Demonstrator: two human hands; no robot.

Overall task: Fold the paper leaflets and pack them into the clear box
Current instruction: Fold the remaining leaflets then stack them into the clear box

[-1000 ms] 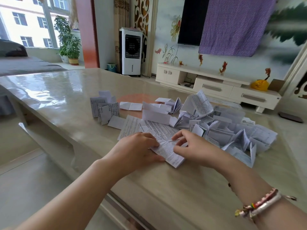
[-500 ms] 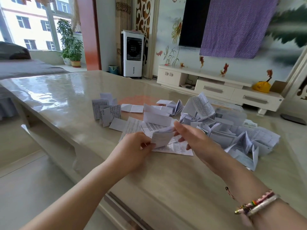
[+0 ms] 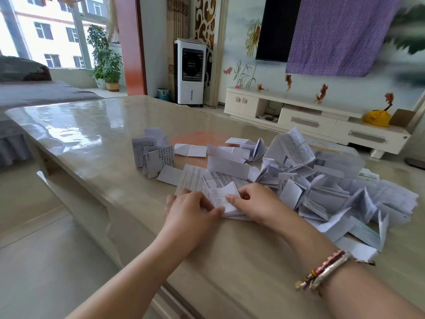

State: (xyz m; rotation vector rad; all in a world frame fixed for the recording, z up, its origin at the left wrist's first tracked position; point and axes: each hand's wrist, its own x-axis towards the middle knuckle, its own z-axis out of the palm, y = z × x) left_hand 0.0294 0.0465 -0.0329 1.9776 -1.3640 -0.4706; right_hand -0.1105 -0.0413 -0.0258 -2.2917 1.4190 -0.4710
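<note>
A small folded white leaflet (image 3: pixel 224 198) lies on the glossy beige table (image 3: pixel 96 139), between my two hands. My left hand (image 3: pixel 192 209) holds its left edge, thumb pressed along the lower edge. My right hand (image 3: pixel 255 201) pinches its right side with curled fingers. Under it lie flat printed sheets (image 3: pixel 195 178). A big heap of loose leaflets (image 3: pixel 333 196) spreads to the right. The clear box (image 3: pixel 338 157) stands behind that heap, partly hidden by paper.
A few folded leaflets (image 3: pixel 153 155) stand in a cluster at the left of the pile. The table's left edge (image 3: pixel 76 180) drops to the floor. Beyond the table are a white TV cabinet (image 3: pixel 310 120) and an air cooler (image 3: pixel 189 72).
The leaflet that my hands held raised above the table half a second ago is now folded smaller and pressed down on the sheets, with both hands close together on it.
</note>
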